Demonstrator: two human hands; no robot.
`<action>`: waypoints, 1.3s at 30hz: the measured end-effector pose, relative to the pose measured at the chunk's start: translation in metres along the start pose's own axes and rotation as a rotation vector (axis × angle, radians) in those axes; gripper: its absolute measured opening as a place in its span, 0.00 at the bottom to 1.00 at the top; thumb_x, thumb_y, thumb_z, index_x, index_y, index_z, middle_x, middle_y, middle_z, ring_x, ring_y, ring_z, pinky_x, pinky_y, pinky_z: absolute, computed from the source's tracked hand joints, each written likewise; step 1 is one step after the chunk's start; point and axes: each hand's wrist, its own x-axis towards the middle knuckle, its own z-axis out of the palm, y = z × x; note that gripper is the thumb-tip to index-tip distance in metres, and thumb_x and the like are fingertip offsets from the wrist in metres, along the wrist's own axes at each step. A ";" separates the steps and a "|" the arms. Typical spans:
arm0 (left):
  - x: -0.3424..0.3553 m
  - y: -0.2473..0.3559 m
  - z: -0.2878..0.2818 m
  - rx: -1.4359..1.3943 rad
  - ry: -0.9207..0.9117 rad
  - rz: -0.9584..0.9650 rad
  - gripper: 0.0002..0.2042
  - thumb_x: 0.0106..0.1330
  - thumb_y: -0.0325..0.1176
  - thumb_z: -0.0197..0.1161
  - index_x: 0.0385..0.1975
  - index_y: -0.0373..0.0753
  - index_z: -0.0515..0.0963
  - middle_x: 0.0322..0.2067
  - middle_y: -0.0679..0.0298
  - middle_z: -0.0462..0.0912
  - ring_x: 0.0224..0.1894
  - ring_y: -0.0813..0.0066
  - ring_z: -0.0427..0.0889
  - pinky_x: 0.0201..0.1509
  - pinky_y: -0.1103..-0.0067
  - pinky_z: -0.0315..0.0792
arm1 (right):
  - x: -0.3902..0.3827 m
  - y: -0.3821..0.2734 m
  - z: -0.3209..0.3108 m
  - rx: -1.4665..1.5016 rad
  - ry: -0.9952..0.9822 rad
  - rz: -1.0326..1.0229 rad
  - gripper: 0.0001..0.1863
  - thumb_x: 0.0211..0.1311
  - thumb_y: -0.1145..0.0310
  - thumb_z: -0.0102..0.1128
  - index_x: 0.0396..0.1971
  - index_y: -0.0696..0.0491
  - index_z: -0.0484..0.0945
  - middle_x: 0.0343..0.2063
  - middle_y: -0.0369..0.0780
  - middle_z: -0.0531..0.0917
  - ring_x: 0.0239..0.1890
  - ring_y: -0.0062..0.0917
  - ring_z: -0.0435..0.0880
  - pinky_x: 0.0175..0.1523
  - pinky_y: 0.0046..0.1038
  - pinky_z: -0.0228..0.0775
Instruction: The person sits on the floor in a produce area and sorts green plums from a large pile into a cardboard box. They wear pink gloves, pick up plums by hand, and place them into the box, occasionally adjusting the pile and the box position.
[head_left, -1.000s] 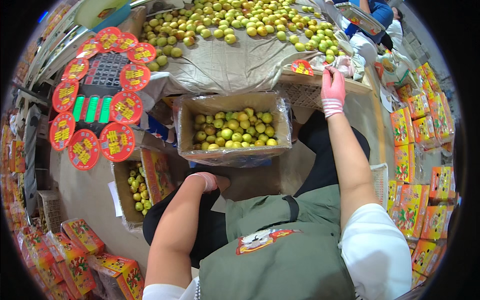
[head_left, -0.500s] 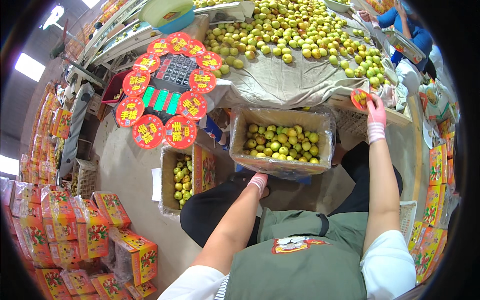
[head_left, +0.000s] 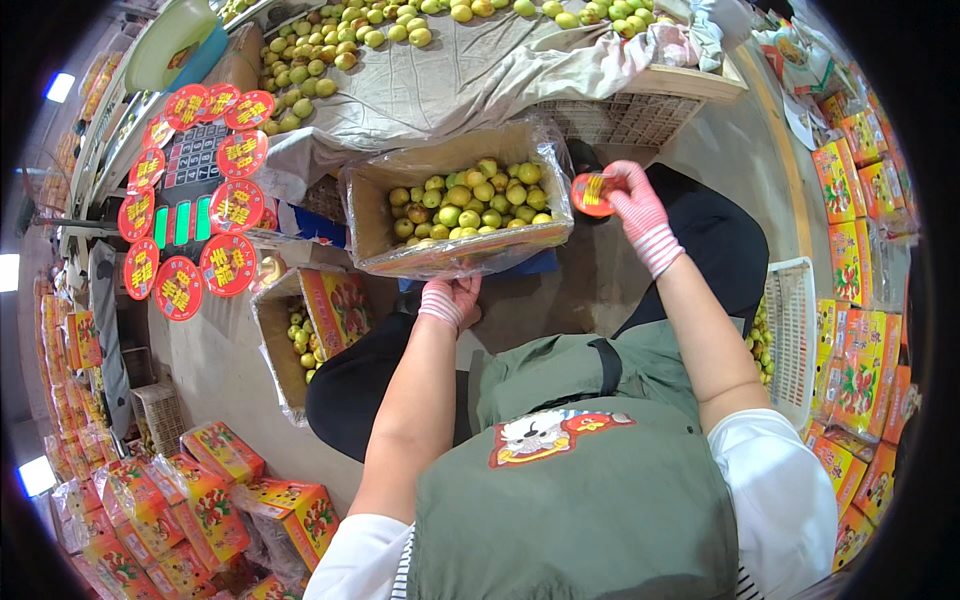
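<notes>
Your right hand (head_left: 632,200), in a pink-and-white knit glove, pinches a small round red sticker (head_left: 592,193) between thumb and fingertips, holding it just beside the right end of the cardboard box (head_left: 455,255) resting on your lap. That box, lined with clear plastic film, is filled with yellow-green fruit (head_left: 465,203), and the sticker hangs close to its near right corner without touching the fruit. Your left hand (head_left: 450,300), gloved the same way, sits below the box's front edge, fingers curled under the rim and pressed against the cardboard; how tightly it closes there cannot be told, since the box hides the fingertips. Beyond the box from your hands, a cloth-covered counter (head_left: 450,85) carries a loose spread of the same fruit. Off to the left of your left hand stands a second open carton (head_left: 300,330) on the floor, with a few fruit in it, and farther left a sheet of round red stickers (head_left: 190,190) ringing a dark panel. To the right of your right hand, past a white plastic crate (head_left: 795,340), stacks of bright printed cartons (head_left: 860,250) line the wall.
</notes>
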 end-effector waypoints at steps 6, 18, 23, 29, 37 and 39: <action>-0.048 0.005 0.016 0.240 -0.232 -0.130 0.09 0.64 0.23 0.59 0.42 0.41 0.76 0.22 0.70 0.76 0.14 0.81 0.65 0.39 0.70 0.81 | -0.049 0.037 0.006 -0.188 -0.254 0.098 0.22 0.53 0.88 0.44 0.44 0.53 0.79 0.43 0.41 0.81 0.50 0.31 0.80 0.62 0.28 0.68; -0.107 0.061 0.066 1.277 -0.278 1.064 0.34 0.68 0.22 0.59 0.74 0.46 0.56 0.39 0.64 0.82 0.38 0.78 0.77 0.47 0.79 0.74 | -0.080 0.034 0.147 -0.587 -0.460 0.209 0.20 0.59 0.69 0.57 0.51 0.49 0.64 0.38 0.51 0.84 0.44 0.50 0.83 0.50 0.43 0.74; -0.105 0.044 0.056 1.627 -0.151 1.044 0.38 0.62 0.27 0.67 0.73 0.51 0.58 0.46 0.57 0.86 0.47 0.69 0.85 0.55 0.72 0.75 | -0.054 0.034 0.190 -0.648 -0.406 0.261 0.21 0.58 0.65 0.62 0.48 0.51 0.65 0.38 0.54 0.82 0.45 0.54 0.81 0.50 0.47 0.73; -0.107 0.034 0.054 1.848 -0.005 1.286 0.36 0.60 0.25 0.69 0.70 0.49 0.64 0.42 0.59 0.86 0.47 0.67 0.84 0.54 0.71 0.76 | -0.046 0.036 0.209 -0.651 -0.265 0.197 0.20 0.59 0.64 0.64 0.46 0.52 0.66 0.36 0.55 0.82 0.43 0.56 0.81 0.48 0.47 0.74; -0.116 0.019 0.056 2.086 0.045 1.560 0.34 0.55 0.35 0.73 0.66 0.54 0.71 0.37 0.68 0.87 0.43 0.63 0.82 0.52 0.67 0.73 | -0.058 0.045 0.205 -0.453 -0.231 0.095 0.19 0.61 0.67 0.63 0.47 0.51 0.66 0.41 0.53 0.83 0.46 0.52 0.82 0.50 0.45 0.75; -0.121 0.014 0.061 2.081 0.033 1.472 0.34 0.56 0.34 0.72 0.66 0.55 0.70 0.36 0.67 0.87 0.41 0.64 0.82 0.52 0.67 0.73 | -0.061 0.053 0.199 -0.374 -0.173 0.077 0.23 0.61 0.65 0.65 0.51 0.50 0.66 0.42 0.50 0.84 0.45 0.45 0.85 0.51 0.40 0.77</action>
